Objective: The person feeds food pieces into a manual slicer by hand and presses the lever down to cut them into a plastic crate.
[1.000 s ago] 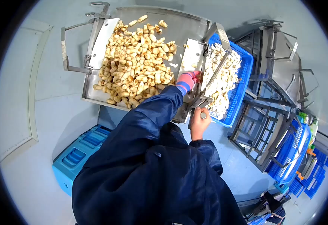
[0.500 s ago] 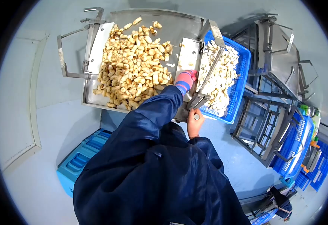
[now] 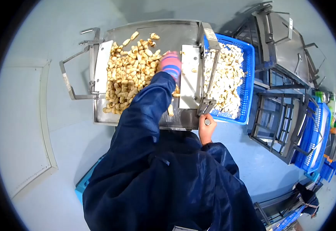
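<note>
My left hand [image 3: 170, 61], in a pink and blue striped glove, is over the right edge of a heap of stubby pale-brown mushrooms [image 3: 131, 73] on a steel tray table [image 3: 175, 30]. Its fingers are blurred, so I cannot tell what they hold. My right hand [image 3: 206, 131] is wrapped round the handle [image 3: 207, 122] of a hinged cutting blade [image 3: 214, 71]. Beside the blade lies a white cutting board [image 3: 190, 82] with a small scrap on it. Pale slices [image 3: 227, 81] fill much of a blue basket [image 3: 247, 84] to the blade's right.
On the left side of the table are a second white board [image 3: 103, 65] and a raised blade frame [image 3: 70, 82]. Steel stands [image 3: 287, 50] and another blue basket [image 3: 312, 138] stand at the right. A blue bin [image 3: 84, 183] sits at lower left.
My left hand has moved left and away from the white board to the mushroom heap. The right hand still grips the blade handle. The view has shifted slightly.
</note>
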Available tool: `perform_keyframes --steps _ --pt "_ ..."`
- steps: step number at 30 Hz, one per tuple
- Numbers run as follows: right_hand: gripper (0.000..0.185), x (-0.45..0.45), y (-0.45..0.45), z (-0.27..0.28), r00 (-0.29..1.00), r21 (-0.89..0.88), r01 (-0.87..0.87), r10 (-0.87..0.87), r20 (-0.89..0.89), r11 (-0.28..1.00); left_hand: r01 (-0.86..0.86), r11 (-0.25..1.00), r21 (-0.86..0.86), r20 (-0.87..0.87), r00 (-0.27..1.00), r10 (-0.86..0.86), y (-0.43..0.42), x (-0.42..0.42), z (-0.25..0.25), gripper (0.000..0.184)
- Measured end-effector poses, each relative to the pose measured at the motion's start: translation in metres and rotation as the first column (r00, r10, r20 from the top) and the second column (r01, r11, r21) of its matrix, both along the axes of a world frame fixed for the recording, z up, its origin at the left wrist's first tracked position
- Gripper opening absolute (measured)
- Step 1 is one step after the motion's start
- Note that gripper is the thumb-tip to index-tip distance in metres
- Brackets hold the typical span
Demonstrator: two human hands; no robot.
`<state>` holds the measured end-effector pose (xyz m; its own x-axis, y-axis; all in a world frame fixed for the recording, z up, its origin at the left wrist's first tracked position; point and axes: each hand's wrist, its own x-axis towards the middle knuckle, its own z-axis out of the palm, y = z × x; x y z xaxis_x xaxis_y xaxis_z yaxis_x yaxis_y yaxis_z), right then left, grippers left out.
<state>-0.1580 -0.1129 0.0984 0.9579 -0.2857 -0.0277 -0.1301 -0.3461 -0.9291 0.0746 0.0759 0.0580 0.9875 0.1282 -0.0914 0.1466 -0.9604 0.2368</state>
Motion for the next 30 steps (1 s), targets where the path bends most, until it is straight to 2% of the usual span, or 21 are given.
perform_keyframes --steps 1,3,4,5,6,7,9,10,11,12,14,15,16,19,20,23,24,28,30 --pt "0.022 -0.001 0.0 0.002 1.0 -0.004 0.002 -0.002 -0.027 1.0 0.019 0.995 0.098 0.007 1.0 -0.02 0.017 0.005 -0.014 0.033" --pt "0.023 0.001 0.003 0.009 1.0 -0.008 0.018 -0.018 -0.008 1.0 0.162 0.979 0.125 -0.113 0.983 -0.148 0.038 0.013 -0.022 0.031" --pt "0.023 0.002 0.003 0.011 1.0 -0.017 0.019 -0.019 0.001 1.0 0.198 0.98 0.026 -0.074 0.978 -0.196 0.046 0.017 -0.033 0.031" --pt "0.023 0.002 0.002 0.011 1.0 -0.022 0.017 -0.017 0.009 1.0 0.163 0.976 -0.143 0.145 0.979 -0.142 0.046 0.003 -0.023 0.031" --pt "0.023 0.002 0.001 0.011 1.0 -0.025 0.005 -0.005 -0.021 1.0 0.108 0.926 -0.363 0.153 0.987 -0.055 0.038 -0.008 -0.009 0.031" --pt "0.023 0.003 0.002 0.01 1.0 -0.032 0.001 -0.002 -0.019 0.999 0.056 0.824 -0.564 0.142 0.989 0.03 0.025 -0.018 0.006 0.03" --pt "0.023 0.002 0.0 0.011 1.0 -0.054 -0.001 -0.001 -0.026 0.999 0.144 0.794 -0.59 0.163 0.985 -0.057 -0.004 -0.049 0.023 0.028" --pt "0.023 0.003 0.0 0.014 1.0 -0.048 0.005 -0.006 -0.028 0.999 0.188 0.771 -0.609 0.17 0.98 -0.104 -0.017 -0.06 0.008 0.027" --pt "0.023 0.005 0.001 0.019 0.999 -0.043 0.012 -0.013 -0.031 0.999 0.297 0.792 -0.533 0.236 0.951 -0.199 -0.029 -0.069 -0.004 0.028" --pt "0.023 0.006 0.002 0.023 0.999 -0.039 0.017 -0.018 -0.035 0.999 -0.124 0.383 -0.916 -0.104 0.992 0.074 -0.047 -0.073 -0.025 0.03" --pt "0.023 0.01 0.003 0.028 1.0 -0.028 0.016 -0.016 -0.027 0.999 -0.401 -0.056 -0.914 -0.404 0.897 0.178 -0.082 -0.084 -0.036 0.032" --pt "0.023 0.009 0.002 0.028 1.0 -0.02 0.007 -0.007 -0.027 1.0 -0.304 0.109 -0.946 -0.275 0.935 0.225 -0.089 -0.094 -0.035 0.034" --pt "0.023 0.008 0.001 0.024 0.999 -0.021 -0.006 0.006 -0.034 1.0 -0.042 0.515 -0.856 0.041 0.988 0.149 -0.089 -0.1 -0.054 0.038" --pt "0.023 0.009 0.001 0.027 0.998 -0.032 -0.005 0.003 -0.057 0.999 0.042 0.697 -0.716 0.229 0.957 0.177 -0.087 -0.096 -0.047 0.04" --pt "0.023 0.01 0.002 0.027 0.999 -0.031 -0.003 0.002 -0.046 1.0 -0.031 0.579 -0.815 0.128 0.964 0.232 -0.087 -0.093 -0.046 0.041" --pt "0.024 0.009 0.003 0.026 0.999 -0.011 0.007 -0.007 -0.032 1.0 -0.119 0.63 -0.767 -0.043 0.99 0.135 -0.084 -0.097 -0.04 0.042" --pt "0.024 0.009 0.003 0.027 0.999 0.004 0.011 -0.011 -0.035 1.0 -0.059 0.697 -0.714 0.044 0.991 0.129 -0.086 -0.099 -0.049 0.039" --pt "0.023 0.01 0.003 0.03 0.998 -0.001 0.016 -0.016 -0.055 1.0 -0.091 0.442 -0.892 -0.005 0.982 0.191 -0.09 -0.104 -0.063 0.032" --pt "0.022 0.014 0.005 0.036 0.998 0.008 0.022 -0.021 -0.057 1.0 -0.101 0.413 -0.905 -0.029 0.984 0.178 -0.087 -0.102 -0.062 0.031"
